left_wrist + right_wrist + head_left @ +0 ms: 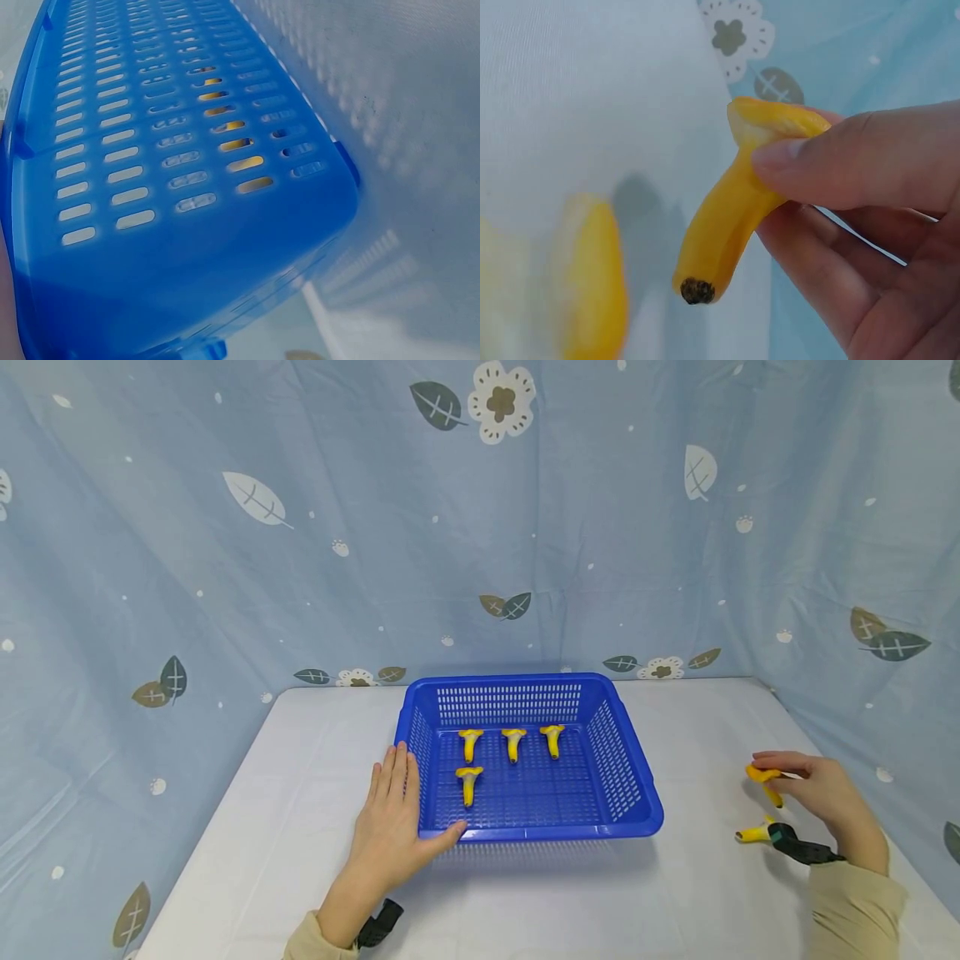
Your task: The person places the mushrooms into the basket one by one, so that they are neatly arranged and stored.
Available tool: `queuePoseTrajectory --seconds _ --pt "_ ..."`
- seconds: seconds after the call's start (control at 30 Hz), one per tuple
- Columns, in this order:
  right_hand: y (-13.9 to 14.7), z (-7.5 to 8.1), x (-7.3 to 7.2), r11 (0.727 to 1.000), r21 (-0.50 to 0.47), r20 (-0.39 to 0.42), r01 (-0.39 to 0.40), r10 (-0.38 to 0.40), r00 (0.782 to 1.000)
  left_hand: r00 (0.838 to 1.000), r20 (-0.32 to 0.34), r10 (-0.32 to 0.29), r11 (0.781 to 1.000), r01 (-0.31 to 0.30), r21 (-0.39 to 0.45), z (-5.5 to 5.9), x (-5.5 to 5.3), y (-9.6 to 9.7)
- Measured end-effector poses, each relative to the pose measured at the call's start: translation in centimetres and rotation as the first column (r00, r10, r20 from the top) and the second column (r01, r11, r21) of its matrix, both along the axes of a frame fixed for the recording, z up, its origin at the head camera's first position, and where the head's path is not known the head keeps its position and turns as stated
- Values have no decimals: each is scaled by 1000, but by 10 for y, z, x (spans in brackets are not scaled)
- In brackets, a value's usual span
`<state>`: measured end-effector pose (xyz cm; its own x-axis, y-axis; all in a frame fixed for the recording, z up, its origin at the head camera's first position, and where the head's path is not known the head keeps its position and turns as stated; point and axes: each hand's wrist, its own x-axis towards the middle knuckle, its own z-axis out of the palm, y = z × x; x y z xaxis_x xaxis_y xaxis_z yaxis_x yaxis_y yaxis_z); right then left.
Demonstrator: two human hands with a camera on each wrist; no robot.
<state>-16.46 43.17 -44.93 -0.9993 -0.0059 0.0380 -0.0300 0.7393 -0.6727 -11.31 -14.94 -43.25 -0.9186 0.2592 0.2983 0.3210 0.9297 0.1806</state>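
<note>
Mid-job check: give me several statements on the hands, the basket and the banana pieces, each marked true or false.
1. The right hand pinches a yellow banana piece. True.
2. The left hand touches the blue basket. True.
3. The basket holds six banana pieces. False: it holds four, three in the back row and a front piece.
4. The loose piece lies left of the basket. False: the loose piece lies on the white table, to the basket's right.
</note>
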Motion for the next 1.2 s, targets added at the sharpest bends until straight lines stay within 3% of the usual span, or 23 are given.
queuePoseTrajectory --seconds 0.4,1.2 --pt "-19 11 -4 1000 -5 15 21 -21 1000 1000 12 8 1000 -8 1 0 0 0" --pt "-56 35 -6 995 -100 -117 -26 14 993 1000 16 3 1000 -3 1 1 1 1"
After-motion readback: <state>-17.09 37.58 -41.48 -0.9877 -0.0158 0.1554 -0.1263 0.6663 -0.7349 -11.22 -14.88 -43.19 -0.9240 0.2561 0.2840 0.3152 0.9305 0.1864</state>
